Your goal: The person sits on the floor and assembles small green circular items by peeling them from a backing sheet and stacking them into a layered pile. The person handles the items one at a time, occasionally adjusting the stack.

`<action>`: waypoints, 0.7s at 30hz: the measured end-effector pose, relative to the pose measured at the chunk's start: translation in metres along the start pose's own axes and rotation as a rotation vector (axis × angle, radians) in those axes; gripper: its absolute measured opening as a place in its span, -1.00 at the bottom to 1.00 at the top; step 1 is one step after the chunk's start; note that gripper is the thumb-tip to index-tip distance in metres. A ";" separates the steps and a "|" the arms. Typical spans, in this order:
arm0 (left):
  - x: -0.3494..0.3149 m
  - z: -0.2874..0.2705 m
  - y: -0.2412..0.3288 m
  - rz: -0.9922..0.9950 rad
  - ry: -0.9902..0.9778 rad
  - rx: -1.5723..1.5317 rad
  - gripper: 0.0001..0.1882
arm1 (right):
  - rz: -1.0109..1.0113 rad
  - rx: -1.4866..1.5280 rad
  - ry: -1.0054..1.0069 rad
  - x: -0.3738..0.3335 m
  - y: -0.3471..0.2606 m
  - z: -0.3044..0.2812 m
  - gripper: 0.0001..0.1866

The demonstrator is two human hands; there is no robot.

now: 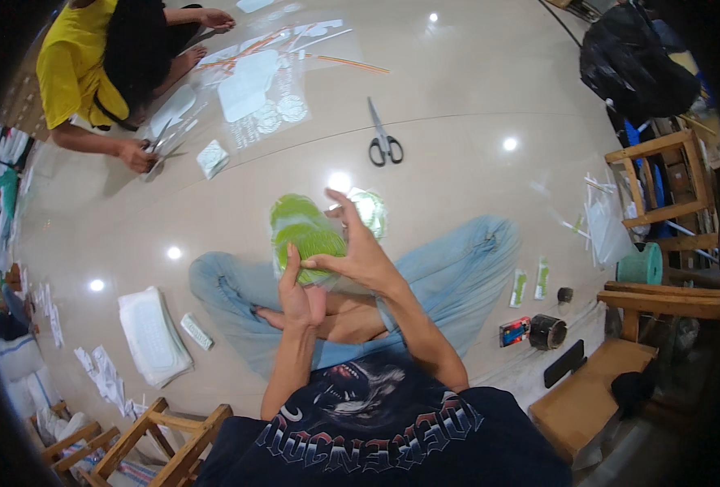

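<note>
My left hand (296, 302) grips the lower end of a clear plastic packet (301, 231) with green, rounded, finely lined contents. The packet stands raised above my crossed legs. My right hand (363, 253) is at the packet's right side, its thumb touching the surface and its fingers stretched up and apart. A round green and white piece (371, 213) shows just behind my right hand; whether it lies on the floor, I cannot tell. Beyond, black-handled scissors (382, 144) lie open on the tiles.
Far left, a person in yellow (75, 77) holds scissors (155, 154) beside white cut sheets (250, 85). A white pad stack (153, 337) lies left of me. At right are small green packets (519, 288), a dark tape roll (547, 331) and a wooden frame (660, 174). A wooden stool (161, 438) stands lower left.
</note>
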State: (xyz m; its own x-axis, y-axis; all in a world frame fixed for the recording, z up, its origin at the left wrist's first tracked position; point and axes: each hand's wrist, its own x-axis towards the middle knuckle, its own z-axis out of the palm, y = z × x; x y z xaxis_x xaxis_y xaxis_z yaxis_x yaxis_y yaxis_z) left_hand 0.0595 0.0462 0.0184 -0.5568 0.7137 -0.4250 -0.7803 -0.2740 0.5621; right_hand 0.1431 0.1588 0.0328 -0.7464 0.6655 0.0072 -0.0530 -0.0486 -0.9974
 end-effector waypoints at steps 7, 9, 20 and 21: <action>-0.011 0.030 0.001 0.634 -0.173 0.508 -0.26 | 0.189 1.342 0.163 -0.017 -0.018 0.036 -0.29; -0.017 0.046 0.002 0.634 -0.256 0.456 0.01 | 0.134 1.197 0.256 -0.019 -0.026 0.045 -0.38; -0.012 0.073 0.031 0.736 -0.310 0.287 0.23 | 0.049 0.946 0.172 -0.021 -0.027 0.050 -0.52; -0.010 0.077 0.035 0.684 -0.302 0.172 0.24 | 0.060 0.947 0.148 -0.022 -0.026 0.052 -0.53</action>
State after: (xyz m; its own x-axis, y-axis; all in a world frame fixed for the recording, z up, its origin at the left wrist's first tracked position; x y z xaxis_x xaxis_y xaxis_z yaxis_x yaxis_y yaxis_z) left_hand 0.0599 0.0791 0.0971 -0.7785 0.5734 0.2553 -0.2210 -0.6311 0.7435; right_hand 0.1266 0.1069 0.0627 -0.6773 0.7265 -0.1157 -0.5802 -0.6242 -0.5233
